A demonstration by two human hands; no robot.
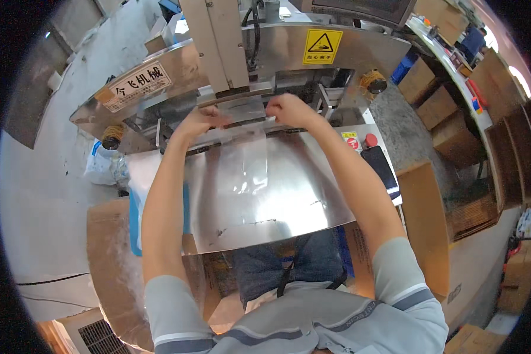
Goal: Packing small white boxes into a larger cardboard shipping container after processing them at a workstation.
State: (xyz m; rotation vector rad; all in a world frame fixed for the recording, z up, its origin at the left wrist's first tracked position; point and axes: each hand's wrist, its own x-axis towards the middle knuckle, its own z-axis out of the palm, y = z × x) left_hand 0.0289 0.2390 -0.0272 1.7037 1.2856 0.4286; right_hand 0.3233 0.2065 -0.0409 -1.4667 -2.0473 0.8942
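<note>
A transparent plastic bag (245, 162) lies flat on the shiny metal worktop (301, 189). Its far end reaches under the upright head (221, 53) of a machine. At the left corner of that end, my left hand (203, 121) is closed in a pinch on the plastic, its fingertips slightly blurred. My right hand (292, 112) has its fingers curled together at the right corner, pinching the plastic too. Both hands are close to the dark bar (245, 123) along the worktop's far edge. Whatever lies inside the bag, if anything, I cannot make out.
A red push button (370, 140) and a black phone (380, 171) are right of the worktop. The machine's metal panel, with a yellow warning sign (322, 46), stands behind my hands. Cardboard boxes (422, 224) flank me, the left one (109, 265) with loose plastic in it.
</note>
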